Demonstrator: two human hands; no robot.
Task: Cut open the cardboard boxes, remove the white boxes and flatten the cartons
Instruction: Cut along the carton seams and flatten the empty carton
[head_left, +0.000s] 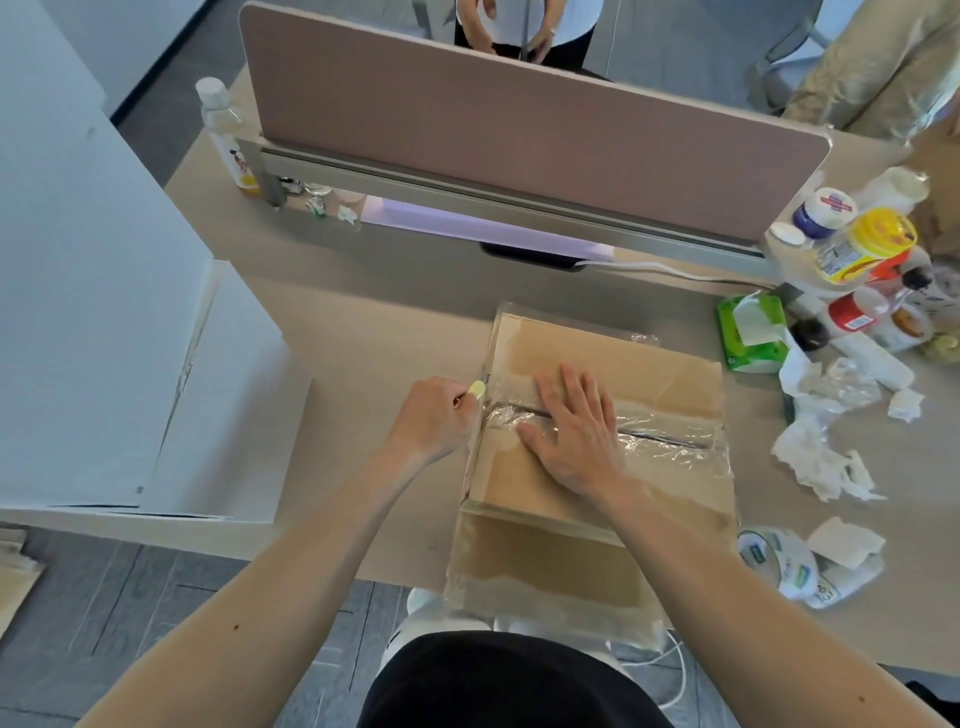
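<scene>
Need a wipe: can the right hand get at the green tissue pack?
Probably yes: the right hand lies flat on the cardboard box, holding nothing, and the green tissue pack sits unobstructed beside the box.

**One view, from your head**

A single wide-angle camera on your head looks forward and down. Your left hand (434, 415) and right hand (574, 434) sit close at centre, at the cardboard box (597, 358); the surface (363, 322) stretches ahead to the divider panel (519, 130).

My right hand (574, 431) presses flat on the taped cardboard box (597, 457) mid-frame on the bench (363, 332); my left hand (434, 415) grips a pale yellow cutter (476, 389) at its left edge.
</scene>
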